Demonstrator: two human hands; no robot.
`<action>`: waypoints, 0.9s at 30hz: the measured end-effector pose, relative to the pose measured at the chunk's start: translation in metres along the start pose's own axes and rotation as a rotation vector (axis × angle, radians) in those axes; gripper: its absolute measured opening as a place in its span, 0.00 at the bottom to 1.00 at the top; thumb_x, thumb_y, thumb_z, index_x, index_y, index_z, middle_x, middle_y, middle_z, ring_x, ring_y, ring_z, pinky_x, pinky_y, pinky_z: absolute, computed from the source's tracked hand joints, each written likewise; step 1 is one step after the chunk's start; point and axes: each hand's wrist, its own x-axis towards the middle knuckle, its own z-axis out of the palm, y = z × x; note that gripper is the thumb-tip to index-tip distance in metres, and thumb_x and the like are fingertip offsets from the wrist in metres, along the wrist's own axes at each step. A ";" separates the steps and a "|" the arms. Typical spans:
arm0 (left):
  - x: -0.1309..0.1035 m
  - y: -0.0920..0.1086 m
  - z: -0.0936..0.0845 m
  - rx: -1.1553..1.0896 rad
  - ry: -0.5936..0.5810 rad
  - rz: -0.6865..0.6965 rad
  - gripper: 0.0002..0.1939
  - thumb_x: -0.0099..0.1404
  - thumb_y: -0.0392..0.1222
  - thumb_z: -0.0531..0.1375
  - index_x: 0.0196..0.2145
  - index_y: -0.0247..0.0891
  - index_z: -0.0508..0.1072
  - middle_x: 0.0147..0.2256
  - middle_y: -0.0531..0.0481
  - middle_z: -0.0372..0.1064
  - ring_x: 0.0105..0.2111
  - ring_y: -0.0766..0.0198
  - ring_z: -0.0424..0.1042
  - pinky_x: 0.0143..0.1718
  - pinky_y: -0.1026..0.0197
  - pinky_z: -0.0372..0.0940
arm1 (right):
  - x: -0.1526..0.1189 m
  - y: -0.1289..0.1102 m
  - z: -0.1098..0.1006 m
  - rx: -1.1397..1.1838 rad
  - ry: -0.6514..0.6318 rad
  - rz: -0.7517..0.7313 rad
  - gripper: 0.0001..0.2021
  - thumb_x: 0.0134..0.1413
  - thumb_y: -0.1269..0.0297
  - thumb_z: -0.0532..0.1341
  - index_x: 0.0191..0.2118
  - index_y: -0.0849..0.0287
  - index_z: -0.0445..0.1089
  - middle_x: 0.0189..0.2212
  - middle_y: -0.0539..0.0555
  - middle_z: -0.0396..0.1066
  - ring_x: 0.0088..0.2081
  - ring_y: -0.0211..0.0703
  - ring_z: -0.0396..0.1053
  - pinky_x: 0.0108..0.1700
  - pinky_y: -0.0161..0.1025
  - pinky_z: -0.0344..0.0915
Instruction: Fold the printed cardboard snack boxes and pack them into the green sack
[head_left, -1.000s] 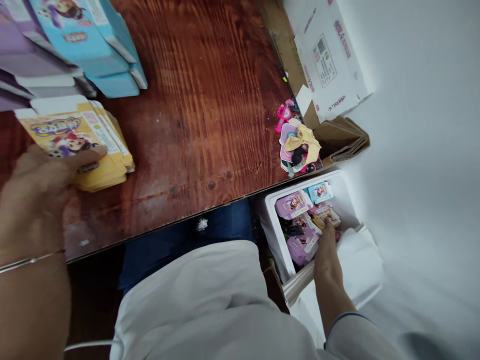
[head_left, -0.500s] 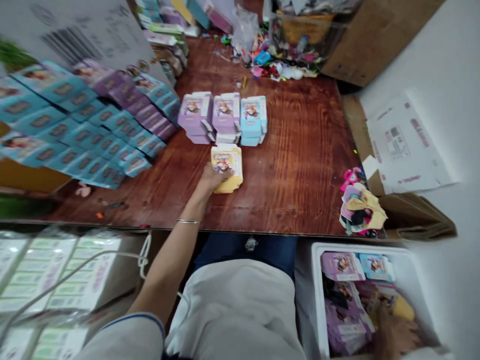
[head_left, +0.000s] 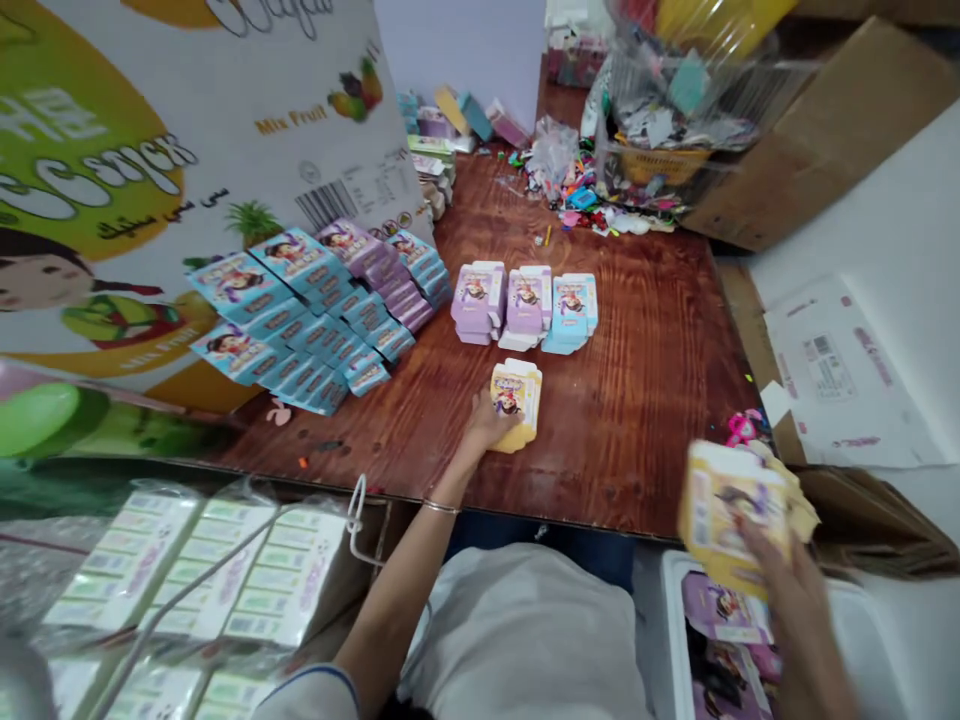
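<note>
My left hand (head_left: 486, 424) grips the left side of a yellow carton (head_left: 517, 385) lying on the table, thumb across its printed face. My right hand (head_left: 799, 590) holds another yellow carton (head_left: 727, 500), slightly blurred, over the table's front right corner and the foam box. Just beyond the left hand stand two purple carton stacks (head_left: 480, 288) and a blue carton stack (head_left: 574, 298), side by side, some flaps sticking out. In the white foam box (head_left: 673, 620) lie purple cartons (head_left: 724, 608), partly hidden by my right arm.
Blue and purple boxes (head_left: 322, 320) are piled at the left before a large printed carton (head_left: 270, 120). Small colourful toys (head_left: 592, 205) and a filled basket (head_left: 664, 160) lie at the back. Plastic-wrapped packs (head_left: 187, 570) sit below the table's left front; cardboard (head_left: 877, 510) leans at the right.
My right hand has risen out of the foam box with a yellow carton. My left hand stays on its carton. The camera view has shifted, so more of the left side shows.
</note>
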 end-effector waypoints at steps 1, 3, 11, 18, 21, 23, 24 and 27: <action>-0.004 -0.001 -0.003 0.016 -0.003 -0.012 0.38 0.46 0.40 0.70 0.54 0.34 0.62 0.51 0.34 0.64 0.53 0.45 0.66 0.53 0.49 0.63 | 0.004 -0.014 0.037 0.080 -0.138 -0.005 0.42 0.27 0.41 0.70 0.51 0.57 0.69 0.37 0.58 0.78 0.31 0.55 0.75 0.33 0.48 0.72; -0.011 -0.002 -0.007 0.035 -0.005 -0.028 0.42 0.49 0.42 0.69 0.59 0.35 0.57 0.54 0.33 0.61 0.55 0.45 0.65 0.53 0.49 0.62 | 0.013 -0.032 0.110 0.105 -0.395 -0.033 0.42 0.24 0.41 0.70 0.48 0.61 0.70 0.34 0.58 0.78 0.30 0.54 0.75 0.33 0.48 0.72; -0.032 -0.008 -0.009 0.176 0.134 0.071 0.36 0.59 0.51 0.63 0.62 0.39 0.60 0.59 0.35 0.58 0.60 0.44 0.57 0.60 0.44 0.54 | 0.032 -0.044 0.213 -0.313 -0.322 -0.585 0.39 0.45 0.41 0.62 0.55 0.70 0.66 0.61 0.72 0.58 0.64 0.67 0.53 0.60 0.62 0.57; -0.040 0.027 -0.027 -0.226 0.082 0.182 0.15 0.66 0.47 0.56 0.44 0.39 0.77 0.51 0.44 0.72 0.57 0.50 0.63 0.61 0.45 0.52 | 0.023 -0.072 0.223 -0.302 -0.322 -1.649 0.21 0.62 0.63 0.55 0.60 0.59 0.63 0.50 0.62 0.72 0.57 0.51 0.65 0.57 0.52 0.64; -0.045 0.048 -0.028 -0.769 -0.212 0.022 0.20 0.62 0.53 0.60 0.44 0.35 0.77 0.42 0.44 0.77 0.43 0.56 0.74 0.48 0.56 0.65 | 0.007 -0.084 0.237 -0.300 -0.332 -1.773 0.28 0.62 0.62 0.55 0.66 0.60 0.53 0.56 0.63 0.68 0.61 0.53 0.60 0.60 0.52 0.60; -0.050 0.059 -0.025 -1.036 -0.334 -0.136 0.22 0.56 0.52 0.67 0.42 0.33 0.77 0.39 0.45 0.77 0.38 0.59 0.75 0.42 0.61 0.67 | 0.001 -0.090 0.238 -0.341 -0.297 -1.750 0.31 0.62 0.59 0.54 0.68 0.61 0.48 0.59 0.63 0.64 0.63 0.54 0.58 0.62 0.53 0.57; -0.052 0.062 -0.023 -1.138 -0.374 -0.198 0.22 0.54 0.51 0.68 0.42 0.33 0.77 0.38 0.45 0.77 0.36 0.61 0.75 0.40 0.63 0.67 | 0.000 -0.093 0.235 -0.353 -0.287 -1.732 0.32 0.63 0.58 0.53 0.69 0.61 0.46 0.60 0.64 0.63 0.64 0.55 0.57 0.62 0.54 0.55; -0.056 0.069 -0.015 -1.327 -0.499 -0.312 0.23 0.55 0.52 0.68 0.44 0.35 0.76 0.42 0.44 0.77 0.41 0.58 0.76 0.43 0.61 0.68 | 0.003 -0.097 0.221 -0.355 -0.319 -1.666 0.34 0.63 0.57 0.50 0.70 0.63 0.39 0.65 0.65 0.53 0.67 0.58 0.50 0.63 0.55 0.54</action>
